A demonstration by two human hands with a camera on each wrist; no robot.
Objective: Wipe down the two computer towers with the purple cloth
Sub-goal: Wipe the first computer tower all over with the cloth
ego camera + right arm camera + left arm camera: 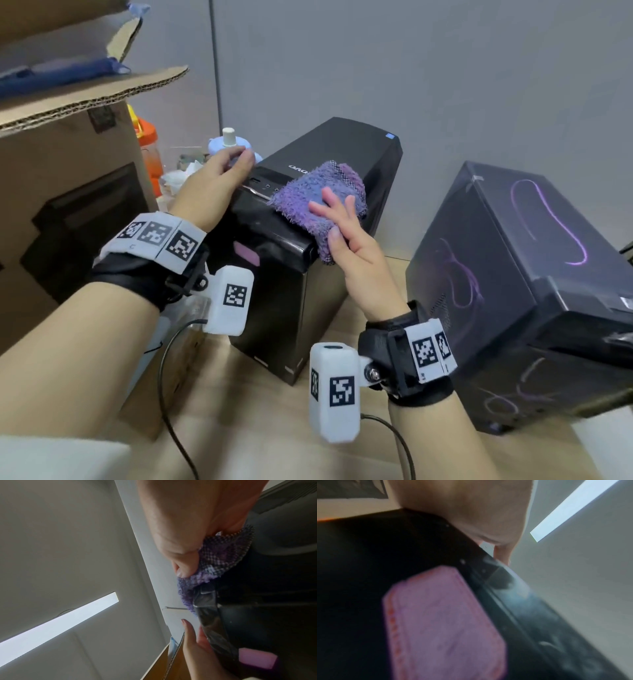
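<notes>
The purple cloth (317, 202) lies folded over the top front edge of the left black computer tower (308, 246), its lower corner hanging down the right side of the case. The right hand (346, 233) lies flat on it with the fingers (329, 198) spread and straight, pressing the cloth against the tower's top; the right wrist view shows the thumb (184, 566) tucked against the cloth's woven underside (223, 555), so the cloth sits between thumb and palm at the tower's edge. Left of that grip, the left hand (212, 181) rests at the tower's far left top corner, fingers bent over the edge near the front panel's ports (267, 186); whether they truly clasp the case cannot be told, and the left wrist view (471, 513) is too blurred to settle it. Just below the left hand, a pink sticker (246, 255) sits on the tower's front face. Well to the right of the cloth stands the second computer tower (513, 291), tilted, with purple scribbles (548, 219) on its top and side. Both stand on a light wooden surface (257, 428). Beyond the left hand are a pale blue bottle (227, 144) and an orange-lidded container (149, 144); further left stands an open cardboard box (68, 171).
</notes>
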